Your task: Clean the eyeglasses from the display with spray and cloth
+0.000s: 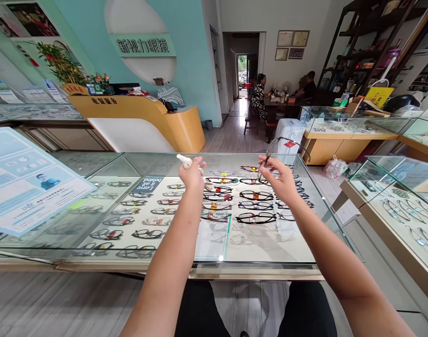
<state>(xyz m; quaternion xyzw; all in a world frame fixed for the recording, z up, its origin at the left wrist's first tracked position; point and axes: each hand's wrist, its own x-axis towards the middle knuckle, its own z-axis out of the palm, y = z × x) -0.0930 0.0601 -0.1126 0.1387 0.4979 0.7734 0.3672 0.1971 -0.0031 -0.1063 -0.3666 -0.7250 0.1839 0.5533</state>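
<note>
My left hand (192, 174) is closed on a crumpled, pale cloth (188, 162). A white, blunt-ended tip (180, 157) sticks out at its upper left; I cannot make out whether it belongs to the cloth. My right hand (277, 177) pinches a pair of thin dark-framed eyeglasses (269, 152), raised over the glass counter. A small red tag hangs by one temple, which reaches out to the right. Under both hands, rows of eyeglasses (256, 206) with coloured tags lie inside the display case (214, 266).
A pale blue printed board (34, 187) stands at the left on the counter. Another display case (392, 196) is at the right. Farther back are a yellow reception desk (185, 126), a silver suitcase (289, 133) and two people sitting at a table (279, 103).
</note>
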